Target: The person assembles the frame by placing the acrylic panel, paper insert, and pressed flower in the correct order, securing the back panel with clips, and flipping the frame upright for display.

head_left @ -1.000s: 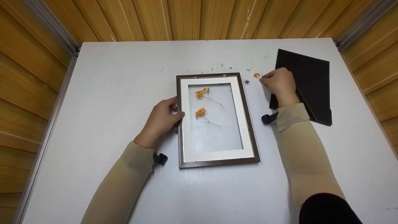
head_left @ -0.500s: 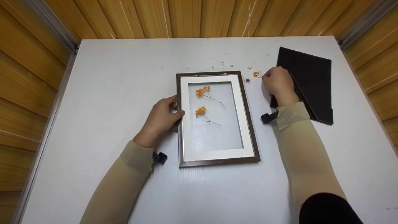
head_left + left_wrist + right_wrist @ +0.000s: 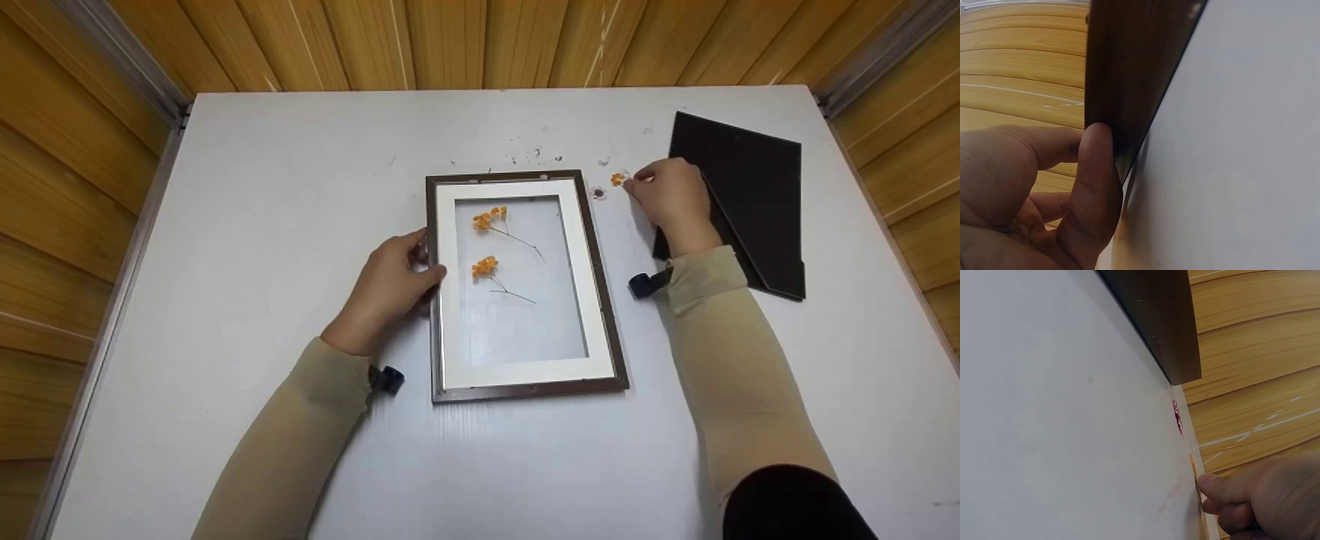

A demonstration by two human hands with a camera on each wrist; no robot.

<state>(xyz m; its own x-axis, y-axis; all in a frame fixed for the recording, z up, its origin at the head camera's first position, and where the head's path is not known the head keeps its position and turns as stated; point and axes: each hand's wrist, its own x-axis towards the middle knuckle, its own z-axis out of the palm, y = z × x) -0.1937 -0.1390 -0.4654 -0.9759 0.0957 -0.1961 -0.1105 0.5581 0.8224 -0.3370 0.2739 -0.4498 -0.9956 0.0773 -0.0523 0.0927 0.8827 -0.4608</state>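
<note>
In the head view, a brown picture frame (image 3: 528, 391) with a white mat lies on the white table. Two orange dried flower sprigs (image 3: 486, 267) lie inside its window, one above the other. My left hand (image 3: 390, 289) grips the frame's left side, thumb on top; the left wrist view shows its fingers against the frame's dark edge (image 3: 1129, 62). Right of the frame, my right hand (image 3: 675, 199) pinches a third orange flower sprig (image 3: 617, 179) near its stem, low at the table. Its fingers (image 3: 1230, 486) are curled in the right wrist view, hiding part of the stem.
A small dark-centred pressed flower (image 3: 598, 193) lies between the frame and my right hand. Black backing boards (image 3: 757, 202) overlap at the right, beneath and beside that hand. Dark specks (image 3: 537, 152) dot the table behind the frame. Wooden walls (image 3: 450, 45) border the table.
My right hand's fingers have shifted slightly at the sprig, which stays almost in place. The left hand and the frame have kept their positions; the whole view has tilted a little.
</note>
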